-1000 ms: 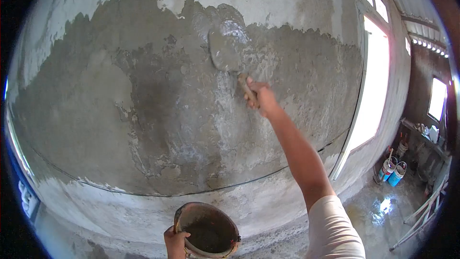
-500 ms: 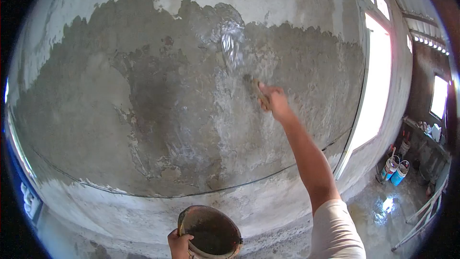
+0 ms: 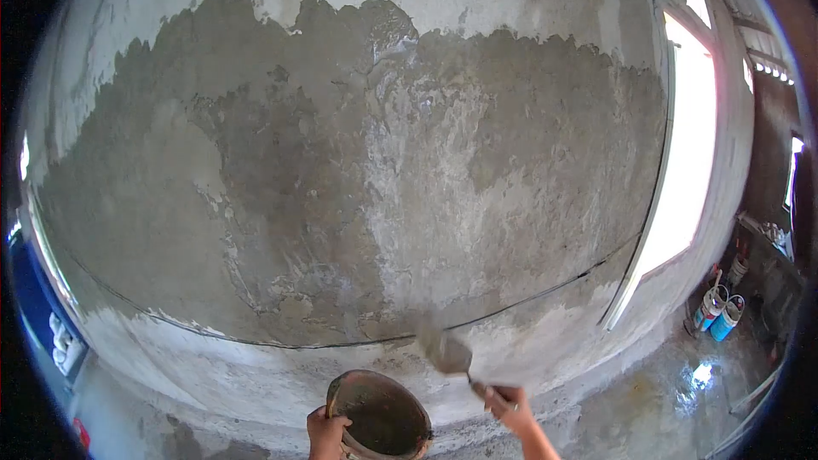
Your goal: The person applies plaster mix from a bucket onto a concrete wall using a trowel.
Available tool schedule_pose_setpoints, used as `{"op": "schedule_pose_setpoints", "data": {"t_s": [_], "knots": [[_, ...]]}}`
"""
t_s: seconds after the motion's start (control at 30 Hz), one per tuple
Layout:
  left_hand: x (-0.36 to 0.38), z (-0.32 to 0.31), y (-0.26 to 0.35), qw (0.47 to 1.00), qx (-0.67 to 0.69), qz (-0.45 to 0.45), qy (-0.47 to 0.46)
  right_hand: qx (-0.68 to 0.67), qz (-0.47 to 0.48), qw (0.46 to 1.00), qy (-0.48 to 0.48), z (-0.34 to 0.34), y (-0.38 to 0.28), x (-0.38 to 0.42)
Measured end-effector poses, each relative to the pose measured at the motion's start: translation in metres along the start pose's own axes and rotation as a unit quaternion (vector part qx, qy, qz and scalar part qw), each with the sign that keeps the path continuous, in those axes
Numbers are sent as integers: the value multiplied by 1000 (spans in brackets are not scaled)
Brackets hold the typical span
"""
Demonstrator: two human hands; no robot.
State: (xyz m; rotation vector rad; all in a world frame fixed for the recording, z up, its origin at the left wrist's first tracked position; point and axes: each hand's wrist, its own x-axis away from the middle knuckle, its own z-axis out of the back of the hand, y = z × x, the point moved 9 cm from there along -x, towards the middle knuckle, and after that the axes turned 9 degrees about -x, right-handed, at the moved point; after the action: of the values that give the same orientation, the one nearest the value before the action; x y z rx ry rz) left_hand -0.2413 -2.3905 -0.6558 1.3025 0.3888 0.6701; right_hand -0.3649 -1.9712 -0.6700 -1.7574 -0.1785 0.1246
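My left hand [image 3: 326,432] grips the rim of a round, stained bucket [image 3: 381,413] at the bottom centre, its thumb over the edge. Dark, wet-looking contents show inside the bucket. My right hand [image 3: 509,409] is wrapped round the handle of a trowel [image 3: 445,352], just right of the bucket and above its rim level. The blade points up and left, blurred by motion. In front of me stands a wall [image 3: 298,170] with a broad coat of wet grey plaster, ragged along its upper edge and paler in a streak at the middle.
A thin cable [image 3: 290,346] runs across the lower wall. On the right is a bright window opening [image 3: 682,153]. Buckets [image 3: 727,318] stand on the wet floor [image 3: 630,383] at the far right. A blue object [image 3: 38,307] is at the left edge.
My right hand has swung down from the middle of the wall to beside the bucket, with the trowel. The shiny wet splash on the wall has faded. My left hand still holds the bucket.
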Motion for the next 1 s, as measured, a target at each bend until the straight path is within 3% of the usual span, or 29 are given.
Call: {"op": "schedule_pose_setpoints", "data": {"t_s": [0.03,0.07,0.1,0.17,0.23,0.3,0.5,0.67,0.93,1.0], "knots": [[4,-7,1,999,-32,25,5,-8,23,999,48,6,19,16],[6,-12,0,999,-32,27,9,-35,54,998,-8,-15,-6,33],[8,-19,-1,998,-65,26,-3,106,27,993,-34,1,42,34],[10,-32,-4,995,-96,26,-10,135,6,990,-43,12,87,46],[19,-49,-12,997,-37,56,-29,165,-17,985,-53,20,92,55],[30,-65,-2,996,-53,62,-31,372,111,915,-113,18,68,70],[51,-98,5,996,-66,28,-57,442,172,866,-160,24,29,80],[54,-111,-9,995,-80,21,-54,449,205,854,-167,32,20,74],[87,-130,31,993,-84,5,-78,461,243,841,-145,52,12,72],[93,-131,46,986,-148,-13,-75,465,237,842,-133,60,16,80]]}}
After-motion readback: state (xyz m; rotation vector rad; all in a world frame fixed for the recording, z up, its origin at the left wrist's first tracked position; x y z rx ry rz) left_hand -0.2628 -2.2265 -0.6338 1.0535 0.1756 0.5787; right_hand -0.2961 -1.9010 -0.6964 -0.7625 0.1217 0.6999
